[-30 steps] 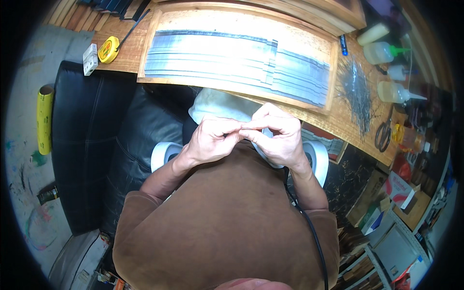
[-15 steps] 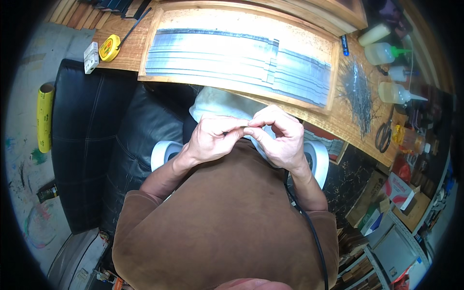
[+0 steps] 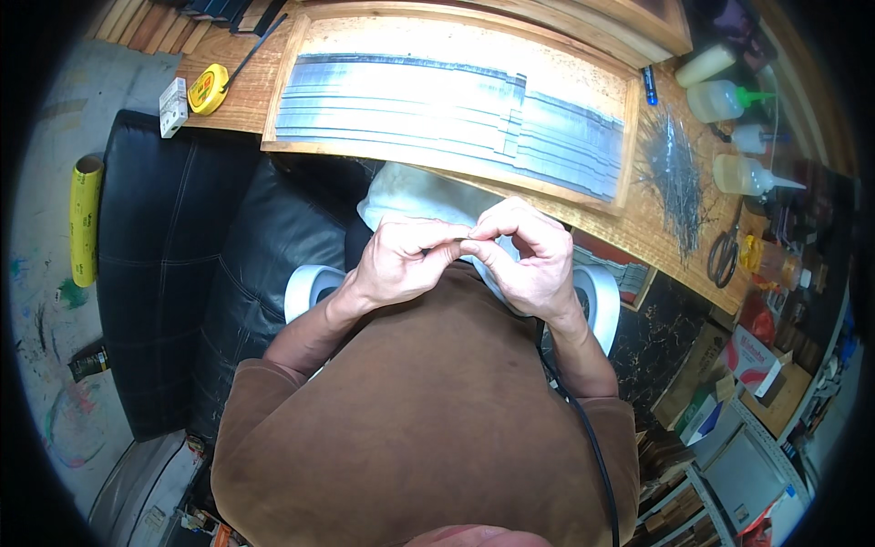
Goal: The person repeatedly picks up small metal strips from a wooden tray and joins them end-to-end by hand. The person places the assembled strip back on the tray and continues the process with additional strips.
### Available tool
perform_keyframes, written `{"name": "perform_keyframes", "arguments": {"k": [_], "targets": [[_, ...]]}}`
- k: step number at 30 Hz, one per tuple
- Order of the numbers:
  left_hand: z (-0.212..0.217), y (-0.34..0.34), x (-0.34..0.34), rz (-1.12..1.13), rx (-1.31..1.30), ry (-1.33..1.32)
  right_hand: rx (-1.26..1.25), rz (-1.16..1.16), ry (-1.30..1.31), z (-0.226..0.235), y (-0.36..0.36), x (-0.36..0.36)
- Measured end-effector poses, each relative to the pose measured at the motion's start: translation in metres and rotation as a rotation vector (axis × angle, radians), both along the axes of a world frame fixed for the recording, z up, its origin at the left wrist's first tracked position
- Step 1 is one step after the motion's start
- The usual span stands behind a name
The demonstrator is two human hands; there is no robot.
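My left hand and my right hand meet fingertip to fingertip above my lap, in front of the table edge. Both pinch at the same spot. Something thin and dark seems to show between the fingertips, too small to name. Beyond my hands lies a shallow wooden tray on the table. Rows of thin, grey, shiny strips cover much of its bottom, split into a longer left group and a lower right group. To the tray's right is a loose heap of thin dark wires or needles.
Black scissors, squeeze bottles and a blue marker lie along the table's right side. A yellow tape measure and a small white box sit at its left corner. A black padded seat stands left of me.
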State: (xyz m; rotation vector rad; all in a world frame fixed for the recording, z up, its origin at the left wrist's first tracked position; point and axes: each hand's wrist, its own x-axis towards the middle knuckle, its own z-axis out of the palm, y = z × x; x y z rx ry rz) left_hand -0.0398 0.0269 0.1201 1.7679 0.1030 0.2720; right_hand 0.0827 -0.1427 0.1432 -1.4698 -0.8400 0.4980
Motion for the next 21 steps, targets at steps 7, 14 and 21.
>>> {"name": "perform_keyframes", "arguments": {"k": [7,14,21], "targets": [[-0.002,0.0013,-0.0003,-0.004,0.012,0.011,0.001,0.029,-0.005,-0.0022,-0.0011,0.0015],[-0.0004,0.0012,0.0005,0.001,0.004,-0.007,-0.001,0.039,-0.007,-0.0031,-0.001,0.0023],[-0.0035,-0.0013,0.002,0.021,-0.009,-0.049,-0.011,-0.005,0.047,-0.0028,-0.0004,-0.0006]]}}
